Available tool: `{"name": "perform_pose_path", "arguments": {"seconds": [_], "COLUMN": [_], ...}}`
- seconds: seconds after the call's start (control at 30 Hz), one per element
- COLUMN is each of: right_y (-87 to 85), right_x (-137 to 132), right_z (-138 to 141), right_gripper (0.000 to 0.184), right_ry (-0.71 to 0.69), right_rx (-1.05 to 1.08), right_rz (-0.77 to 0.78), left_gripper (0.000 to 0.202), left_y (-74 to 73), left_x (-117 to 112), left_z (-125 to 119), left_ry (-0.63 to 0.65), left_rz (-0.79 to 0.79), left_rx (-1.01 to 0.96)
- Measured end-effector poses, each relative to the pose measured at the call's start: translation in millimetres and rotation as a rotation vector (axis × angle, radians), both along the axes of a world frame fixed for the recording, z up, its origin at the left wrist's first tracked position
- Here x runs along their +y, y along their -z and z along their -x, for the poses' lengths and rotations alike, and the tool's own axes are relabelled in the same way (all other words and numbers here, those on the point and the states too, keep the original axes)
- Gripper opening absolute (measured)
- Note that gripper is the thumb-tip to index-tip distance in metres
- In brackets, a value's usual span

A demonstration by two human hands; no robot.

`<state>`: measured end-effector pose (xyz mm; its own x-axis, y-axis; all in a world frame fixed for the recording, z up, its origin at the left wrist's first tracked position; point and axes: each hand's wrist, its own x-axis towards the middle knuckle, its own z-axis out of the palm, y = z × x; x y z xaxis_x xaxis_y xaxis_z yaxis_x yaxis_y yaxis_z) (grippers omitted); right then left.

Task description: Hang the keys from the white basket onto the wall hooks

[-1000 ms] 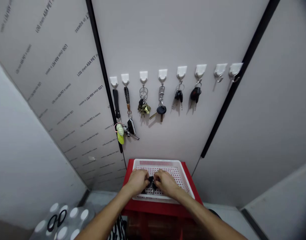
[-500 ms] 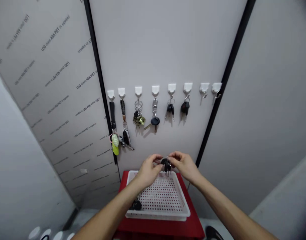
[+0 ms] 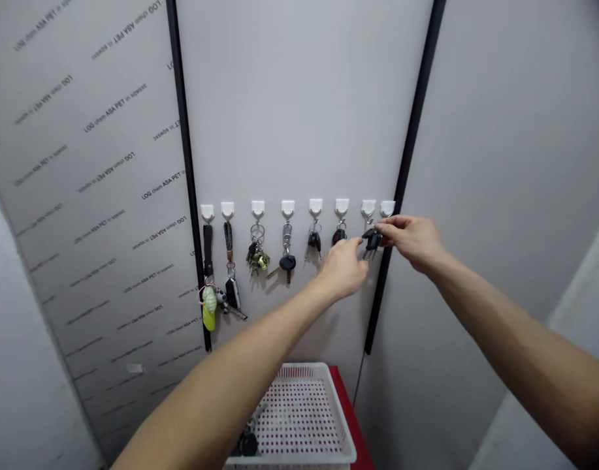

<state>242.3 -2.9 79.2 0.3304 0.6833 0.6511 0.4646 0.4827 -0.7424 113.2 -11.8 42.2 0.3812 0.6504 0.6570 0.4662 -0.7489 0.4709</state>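
Smooth pale grey wall panel: upright in front of the person, with two long black strips along its sides.
Grey panel with slanted dark lettering: left of the wall panel.
Flat red surface: under the basket, mostly covered.
White perforated plastic basket: below the hooks; dark keys lie in its near left part, beside the left forearm.
Right hand: raised, thumb and forefinger pinching the top of the held bunch.
Left hand: beside that bunch, fingers reaching toward it; I cannot tell whether they grip it.
Strapped key sets: a smooth black strap with green and yellow charms, then a braided dark strap.
Held bunch of black-headed keys: just below the seventh hook; whether its ring touches that hook cannot be told.
White-backed metal hooks: eight in a row, the first six carrying key sets.
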Motion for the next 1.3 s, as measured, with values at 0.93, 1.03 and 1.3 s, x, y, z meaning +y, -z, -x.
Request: {"name": "perform_pose_path", "arguments": {"seconds": [0.93,1.03,1.3], "right_y": [103.2,183.8,286.4], "right_x": [-9,-18,-27], "right_z": [26,70,159], "right_gripper": [0.025,0.022,0.019], "right_ry": [0.348,-0.157,-0.488], "right_rx": [-0.562,-0.744,-1.045], "right_rz": [0.026,0.376,0.647], "left_gripper": [0.038,0.034,0.023], "left_y": [157.3,193.4,231.4], "left_x": [-13,-21,-27], "left_z": [138,159,157], "left_ry": [-0.158,-0.162,-0.205], "left_rz": [0.383,0.435,0.333], "left_rx": [0.636,0.794,0.926]}}
